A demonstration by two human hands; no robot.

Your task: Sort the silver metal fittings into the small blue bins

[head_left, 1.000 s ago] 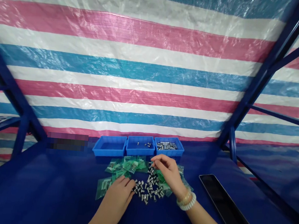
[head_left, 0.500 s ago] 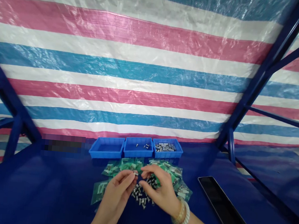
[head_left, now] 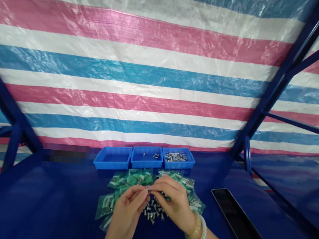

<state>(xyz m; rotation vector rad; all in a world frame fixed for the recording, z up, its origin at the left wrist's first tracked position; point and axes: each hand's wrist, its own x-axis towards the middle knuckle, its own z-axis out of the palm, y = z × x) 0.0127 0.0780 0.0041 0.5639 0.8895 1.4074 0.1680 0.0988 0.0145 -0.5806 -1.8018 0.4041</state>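
Observation:
My left hand (head_left: 130,205) pinches a small silvery metal piece (head_left: 147,188) between thumb and fingertips. Against it, the closed fingertips of my right hand (head_left: 172,198) meet the left ones; what they grip is hidden. A bracelet circles the right wrist. Below both hands lies a loose heap of short metal screws (head_left: 151,214), partly covered by the fingers. Around the heap are clear greenish plastic bags (head_left: 105,205) with metal pieces inside.
Behind the bags stand three blue trays in a row: a left one (head_left: 111,167), a middle one (head_left: 146,165) with a few screws, and a right one (head_left: 179,166) full of metal pins. A dark flat device (head_left: 242,223) lies at right. Blue frame posts (head_left: 256,113) flank a striped sheet.
My right hand has moved left and its fingers have closed, so its fingertips now meet the metal piece held in my left hand. The left hand has shifted slightly right.

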